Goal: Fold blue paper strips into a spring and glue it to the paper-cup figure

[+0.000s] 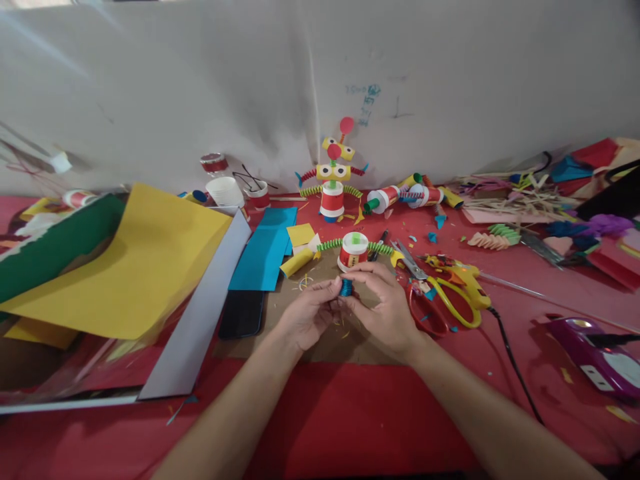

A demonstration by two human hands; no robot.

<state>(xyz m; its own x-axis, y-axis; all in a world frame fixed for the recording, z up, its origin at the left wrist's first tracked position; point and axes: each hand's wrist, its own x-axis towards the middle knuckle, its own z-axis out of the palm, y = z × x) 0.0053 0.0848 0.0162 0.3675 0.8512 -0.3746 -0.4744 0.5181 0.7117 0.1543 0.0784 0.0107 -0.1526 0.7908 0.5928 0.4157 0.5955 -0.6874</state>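
Observation:
A small blue folded paper piece (346, 287) is pinched between my left hand (315, 310) and my right hand (385, 307), above a brown cardboard sheet (285, 350). Fingers of both hands close on it from either side. Just beyond them stands a red and white paper cup (353, 251) with a green accordion-folded paper arm (330, 245) on each side. To its left lies a yellow paper tube (297, 263). Scissors with red and yellow handles (453, 303) lie right of my right hand, beside a yellow glue gun (470, 283).
Finished cup figures (332, 200) stand by the wall, with others lying to their right. Blue paper (265, 250) and a black phone (242, 313) are left of the cardboard. A box with yellow sheets (125, 267) fills the left. A purple power strip (595, 357) sits at right.

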